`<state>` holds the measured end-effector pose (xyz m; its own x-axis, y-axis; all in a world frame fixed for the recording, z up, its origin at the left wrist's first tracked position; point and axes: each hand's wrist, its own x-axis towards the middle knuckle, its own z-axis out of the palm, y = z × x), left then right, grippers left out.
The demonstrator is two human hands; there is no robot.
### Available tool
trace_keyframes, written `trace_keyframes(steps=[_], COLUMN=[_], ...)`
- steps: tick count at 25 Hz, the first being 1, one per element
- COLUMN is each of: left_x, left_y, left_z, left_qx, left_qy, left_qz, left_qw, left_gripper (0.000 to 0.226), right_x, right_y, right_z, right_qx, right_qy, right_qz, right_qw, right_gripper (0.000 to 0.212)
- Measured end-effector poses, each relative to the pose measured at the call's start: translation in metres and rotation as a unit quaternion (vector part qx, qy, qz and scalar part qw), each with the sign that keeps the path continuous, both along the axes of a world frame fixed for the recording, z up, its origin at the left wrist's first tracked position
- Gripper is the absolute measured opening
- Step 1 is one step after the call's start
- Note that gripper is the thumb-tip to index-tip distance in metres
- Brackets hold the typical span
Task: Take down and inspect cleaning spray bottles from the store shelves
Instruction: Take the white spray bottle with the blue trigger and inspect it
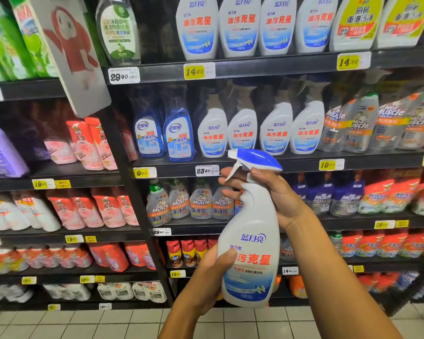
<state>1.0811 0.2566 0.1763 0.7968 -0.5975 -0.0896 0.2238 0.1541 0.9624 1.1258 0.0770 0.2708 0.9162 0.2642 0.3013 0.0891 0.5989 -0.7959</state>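
**Spray bottle off the shelf, held up in both hands**

A white spray bottle [251, 243] with a blue trigger head is held upright in front of the shelving, label turned toward the camera; it's clear of the shelves, out over the aisle. The neck just under the trigger is gripped by the right hand [274, 199], fingers curled round the front, thumb up near the blue cap; the lower body is cupped by the left hand [212, 277], thumb pressed across the edge of the red lettering, the other fingers hidden behind the bottle.

Straight behind it, a row of matching white bottles [257, 129] is lined up on the middle shelf [353, 159], with two blue bottles [165, 134] beside them on the left; grey Mr Muscle bottles [191, 204] are stocked one shelf down; red aerosol cans [189, 253] sit below that. Yellow price tags [194, 71] are clipped along the shelf edges; pale floor tiles [83, 324] are seen at the bottom.
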Motion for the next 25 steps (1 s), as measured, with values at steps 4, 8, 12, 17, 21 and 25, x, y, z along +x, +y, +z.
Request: trace_keyframes(steps=[4,8,12,17,21,25], left_x=[0.000,-0.002,0.000,-0.003,-0.009,-0.011], left_y=[0.006,0.013,0.018,0.018,0.015,0.015], left_z=[0.002,0.010,0.018,0.023,0.025,0.032], left_qx=[0.020,0.035,0.056,0.068,0.031,-0.022], left_qy=[-0.031,-0.101,-0.160,-0.184,-0.142,-0.090], left_qz=[0.010,0.038,0.067,0.071,0.057,0.038], left_qw=[0.999,0.994,0.983,0.978,0.988,0.995], left_gripper=[0.067,0.051,0.049,0.052,0.054,0.048], right_x=[-0.010,-0.021,-0.034,-0.045,-0.049,-0.054], right_y=[-0.004,-0.018,-0.026,-0.019,-0.019,-0.024], right_z=[0.008,0.029,0.056,0.072,0.076,0.084], right_qx=[-0.028,-0.137,-0.296,-0.375,-0.409,-0.458], right_qy=[0.013,-0.041,-0.155,-0.188,-0.205,-0.211], right_qz=[-0.023,-0.175,-0.256,-0.280,-0.283,-0.258], right_qw=[0.999,0.974,0.907,0.863,0.843,0.824], right_gripper=[0.091,0.047,0.023,0.020,0.031,0.044])
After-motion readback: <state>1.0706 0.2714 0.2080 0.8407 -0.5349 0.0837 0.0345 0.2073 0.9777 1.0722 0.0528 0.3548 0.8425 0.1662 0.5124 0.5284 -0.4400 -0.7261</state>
